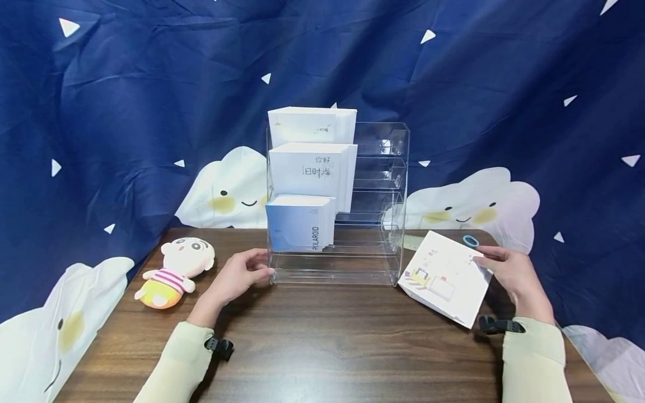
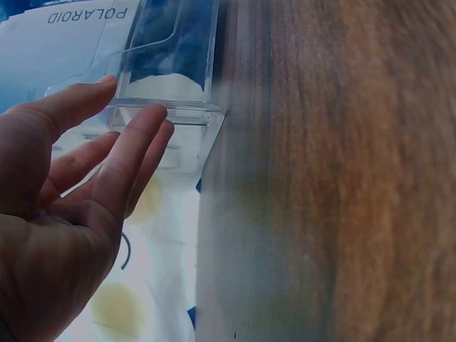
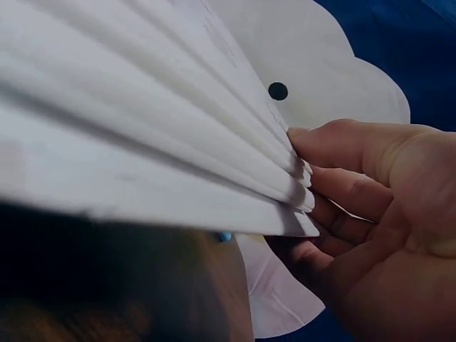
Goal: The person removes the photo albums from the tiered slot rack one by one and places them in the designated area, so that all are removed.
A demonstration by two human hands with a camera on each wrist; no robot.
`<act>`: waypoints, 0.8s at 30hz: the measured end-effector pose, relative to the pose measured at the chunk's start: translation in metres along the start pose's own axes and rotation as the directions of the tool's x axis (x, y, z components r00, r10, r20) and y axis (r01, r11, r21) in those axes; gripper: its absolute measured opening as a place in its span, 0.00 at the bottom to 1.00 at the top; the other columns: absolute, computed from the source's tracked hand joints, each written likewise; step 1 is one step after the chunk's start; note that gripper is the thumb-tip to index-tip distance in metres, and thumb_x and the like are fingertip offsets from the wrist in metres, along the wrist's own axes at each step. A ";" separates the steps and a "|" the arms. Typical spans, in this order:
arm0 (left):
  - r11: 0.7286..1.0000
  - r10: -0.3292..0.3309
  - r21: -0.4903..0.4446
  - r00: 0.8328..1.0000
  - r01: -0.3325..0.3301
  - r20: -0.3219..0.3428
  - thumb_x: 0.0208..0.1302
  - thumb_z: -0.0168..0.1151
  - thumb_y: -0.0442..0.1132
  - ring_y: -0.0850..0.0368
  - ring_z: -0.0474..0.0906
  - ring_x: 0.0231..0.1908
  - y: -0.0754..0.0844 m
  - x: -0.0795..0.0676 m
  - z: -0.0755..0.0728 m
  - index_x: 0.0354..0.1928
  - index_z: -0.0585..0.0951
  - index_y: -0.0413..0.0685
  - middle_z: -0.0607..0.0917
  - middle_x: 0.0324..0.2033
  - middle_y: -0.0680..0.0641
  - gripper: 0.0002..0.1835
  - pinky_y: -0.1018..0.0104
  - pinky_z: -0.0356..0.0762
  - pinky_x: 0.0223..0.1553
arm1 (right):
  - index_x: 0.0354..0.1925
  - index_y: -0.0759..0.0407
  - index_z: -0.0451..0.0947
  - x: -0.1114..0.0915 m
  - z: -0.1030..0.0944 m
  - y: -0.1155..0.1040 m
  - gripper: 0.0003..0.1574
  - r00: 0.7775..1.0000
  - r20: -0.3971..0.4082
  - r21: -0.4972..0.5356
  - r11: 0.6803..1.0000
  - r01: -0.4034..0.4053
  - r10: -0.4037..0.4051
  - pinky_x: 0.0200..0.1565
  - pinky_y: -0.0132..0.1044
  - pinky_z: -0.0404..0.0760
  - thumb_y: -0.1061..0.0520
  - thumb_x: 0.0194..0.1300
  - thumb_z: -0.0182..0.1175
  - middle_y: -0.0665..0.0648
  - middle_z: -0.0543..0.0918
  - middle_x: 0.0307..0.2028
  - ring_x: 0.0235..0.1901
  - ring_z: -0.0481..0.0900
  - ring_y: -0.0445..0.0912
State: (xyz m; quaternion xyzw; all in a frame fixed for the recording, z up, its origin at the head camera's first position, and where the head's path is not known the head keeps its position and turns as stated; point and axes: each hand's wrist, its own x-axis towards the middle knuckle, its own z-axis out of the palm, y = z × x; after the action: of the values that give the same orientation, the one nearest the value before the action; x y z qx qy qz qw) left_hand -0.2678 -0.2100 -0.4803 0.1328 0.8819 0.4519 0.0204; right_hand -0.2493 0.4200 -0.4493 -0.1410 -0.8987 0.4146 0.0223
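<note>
In the head view my right hand [image 1: 511, 275] grips the right edge of a stack of white printed booklets [image 1: 448, 280], held tilted at the table's right side. The right wrist view shows the booklets' layered edges [image 3: 178, 121] between thumb and fingers. My left hand [image 1: 237, 280] is at the front left corner of a clear acrylic rack [image 1: 332, 277]. Its fingers [image 2: 132, 157] are nearly straight and touch the rack's side, thumb apart from them. White booklets [image 1: 302, 173] stand in the upper tiers' left half, and blue-and-white POLAROID booklets [image 1: 297, 224] stand lower in front.
A plush doll [image 1: 173, 271] with a striped top lies left of the rack. A blue ring-shaped item [image 1: 471, 241] and a pale ridged strip [image 1: 413, 242] lie behind the held stack. Behind the wooden table [image 1: 322, 341] hangs a dark blue curtain [image 1: 201, 67].
</note>
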 end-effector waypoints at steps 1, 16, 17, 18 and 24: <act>1.000 0.003 0.002 1.000 -0.003 0.000 0.74 0.77 0.42 0.48 0.93 0.53 0.000 0.000 0.000 0.73 0.81 0.35 0.94 0.56 0.37 0.31 0.67 0.87 0.53 | 0.78 0.75 0.69 0.000 0.000 0.001 0.37 1.000 0.002 0.004 1.000 -0.005 0.005 0.70 0.69 0.74 0.52 0.85 0.61 0.81 0.72 0.76 0.70 0.73 0.70; 1.000 0.005 0.006 1.000 -0.005 -0.005 0.74 0.77 0.43 0.49 0.93 0.52 0.000 0.000 0.000 0.72 0.81 0.36 0.94 0.56 0.37 0.31 0.67 0.87 0.52 | 0.76 0.73 0.74 0.003 0.000 0.009 0.38 0.999 0.024 -0.067 0.997 -0.026 0.027 0.44 0.30 0.77 0.47 0.83 0.64 0.78 0.78 0.71 0.47 0.81 0.46; 1.000 0.006 0.005 1.000 -0.006 -0.005 0.74 0.77 0.43 0.49 0.93 0.52 0.000 0.000 0.000 0.72 0.81 0.36 0.94 0.56 0.37 0.31 0.68 0.86 0.52 | 0.76 0.72 0.74 0.003 0.000 0.009 0.38 0.999 0.024 -0.070 0.997 -0.032 0.033 0.43 0.29 0.77 0.47 0.83 0.64 0.78 0.78 0.71 0.46 0.81 0.46; 1.000 0.008 0.004 1.000 -0.008 -0.003 0.74 0.77 0.43 0.49 0.93 0.52 0.000 0.001 0.000 0.72 0.81 0.36 0.94 0.56 0.37 0.31 0.69 0.86 0.51 | 0.77 0.72 0.74 0.003 0.000 0.010 0.38 0.999 0.028 -0.068 0.997 -0.038 0.040 0.43 0.29 0.77 0.48 0.83 0.64 0.78 0.78 0.71 0.47 0.81 0.46; 1.000 0.002 0.003 1.000 -0.002 -0.003 0.74 0.77 0.43 0.49 0.93 0.53 0.001 0.000 0.000 0.72 0.81 0.36 0.93 0.57 0.36 0.31 0.68 0.86 0.52 | 0.78 0.73 0.72 0.004 0.002 0.013 0.39 0.996 0.046 -0.047 0.996 -0.074 0.076 0.50 0.38 0.78 0.48 0.84 0.63 0.79 0.75 0.73 0.57 0.81 0.58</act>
State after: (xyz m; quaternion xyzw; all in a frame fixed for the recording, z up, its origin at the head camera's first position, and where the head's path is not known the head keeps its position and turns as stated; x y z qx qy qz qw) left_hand -0.2674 -0.2097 -0.4797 0.1330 0.8824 0.4510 0.0182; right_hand -0.2499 0.4274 -0.4603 -0.1651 -0.9023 0.3979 -0.0181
